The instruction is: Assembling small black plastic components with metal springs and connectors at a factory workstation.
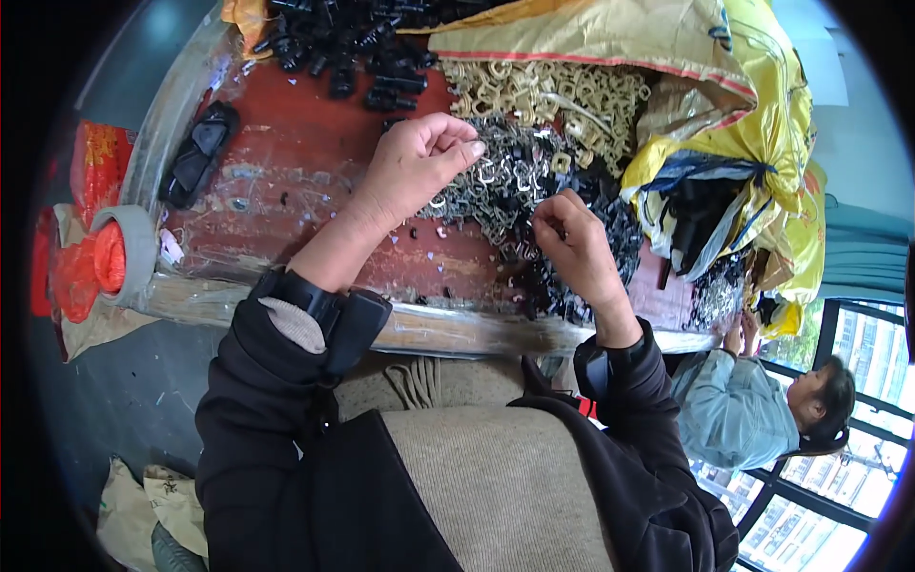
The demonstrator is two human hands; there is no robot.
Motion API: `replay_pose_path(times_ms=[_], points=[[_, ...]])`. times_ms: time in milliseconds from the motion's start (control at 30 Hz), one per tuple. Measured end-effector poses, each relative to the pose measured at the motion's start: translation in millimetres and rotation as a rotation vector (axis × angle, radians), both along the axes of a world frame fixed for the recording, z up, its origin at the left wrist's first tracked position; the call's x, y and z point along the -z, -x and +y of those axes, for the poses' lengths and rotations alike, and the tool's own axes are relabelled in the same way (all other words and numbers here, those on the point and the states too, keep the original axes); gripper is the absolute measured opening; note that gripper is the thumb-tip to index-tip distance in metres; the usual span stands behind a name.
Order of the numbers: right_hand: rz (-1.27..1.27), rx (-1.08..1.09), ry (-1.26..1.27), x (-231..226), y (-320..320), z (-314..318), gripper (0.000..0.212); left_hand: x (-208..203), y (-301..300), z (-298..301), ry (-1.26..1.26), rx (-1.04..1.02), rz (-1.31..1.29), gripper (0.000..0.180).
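Note:
My left hand (417,164) hovers over the table at the left edge of a pile of small silvery metal clips (496,172). Its thumb and fingers are drawn together; anything between them is too small to name. To the right, my right hand (579,250) is curled, with thumb and forefinger pinched, above small black parts (562,297). Whatever it holds is hidden. Beyond the clips lies a heap of beige looped plastic parts (596,114). Black plastic fittings (357,43) are piled at the far side.
The worn red tabletop (286,157) has a pale wrapped edge. A black strapped item (198,154) lies at its left. Yellow woven sacks (782,114) stand at the right. A co-worker (734,405) sits at the right end. A grey ring-shaped container (141,253) holds orange plastic.

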State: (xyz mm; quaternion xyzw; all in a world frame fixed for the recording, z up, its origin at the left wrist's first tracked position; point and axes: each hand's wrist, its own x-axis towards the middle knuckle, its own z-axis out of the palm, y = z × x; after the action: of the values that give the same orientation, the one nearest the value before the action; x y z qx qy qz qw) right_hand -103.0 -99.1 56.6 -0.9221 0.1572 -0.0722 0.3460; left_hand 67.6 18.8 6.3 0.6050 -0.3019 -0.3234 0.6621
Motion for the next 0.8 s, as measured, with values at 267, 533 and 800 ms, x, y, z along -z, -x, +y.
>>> replay_pose_path(times_ms=[267, 533, 800], points=[[-0.107, -0.248, 0.078, -7, -59, -11, 0.004, 12, -26, 3, -0.053, -0.542, -0.185, 0.033], [-0.06, -0.202, -0.1, 5, -56, -6, 0.005, 6, -30, 10, -0.421, -0.377, -0.714, 0.034], [-0.026, 0.009, -0.17, 14, -16, -7, 0.008, 4, -26, 16, -0.363, -0.074, -0.928, 0.036]])
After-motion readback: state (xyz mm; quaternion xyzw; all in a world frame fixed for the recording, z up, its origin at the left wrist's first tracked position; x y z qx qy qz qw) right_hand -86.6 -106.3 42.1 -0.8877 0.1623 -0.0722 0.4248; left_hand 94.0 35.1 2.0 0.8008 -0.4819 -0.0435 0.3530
